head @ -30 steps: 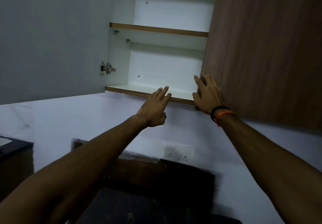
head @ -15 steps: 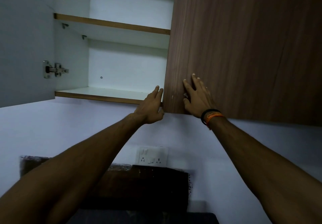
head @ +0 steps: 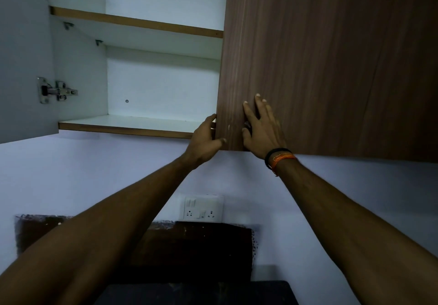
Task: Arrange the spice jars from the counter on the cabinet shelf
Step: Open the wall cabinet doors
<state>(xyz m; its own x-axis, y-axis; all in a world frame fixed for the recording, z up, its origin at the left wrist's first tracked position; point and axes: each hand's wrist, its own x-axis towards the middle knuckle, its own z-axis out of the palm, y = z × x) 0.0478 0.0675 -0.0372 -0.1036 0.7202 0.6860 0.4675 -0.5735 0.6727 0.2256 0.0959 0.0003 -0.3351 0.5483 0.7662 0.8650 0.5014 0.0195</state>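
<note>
The view looks up at a wall cabinet whose brown wooden door (head: 331, 63) fills the upper right. The left hand (head: 205, 138) grips the lower left corner of that door: its fingers go behind the door's edge and are hidden there, while the thumb curls under the bottom edge. The right hand (head: 262, 127) lies flat on the face of the door just to the right of that corner, fingers straight and spread, holding nothing. A black and orange wristband (head: 279, 159) sits on the right wrist, just below the door's bottom edge.

Left of the door the cabinet stands open. The bottom shelf (head: 128, 127) has a white top and a brown front edge, and the left hand is at its right end. A second shelf (head: 137, 21) runs above it. Further left of the door, a metal hinge (head: 55, 90) is fixed where the cabinet's white side wall meets the grey inner face of the other door (head: 21, 55).

No spice jars show on either shelf or anywhere else in view.

Below the door, a white switch and socket plate (head: 203, 209) is set in the pale wall (head: 71, 174), and a dark panel (head: 194, 250) lies under the plate.
</note>
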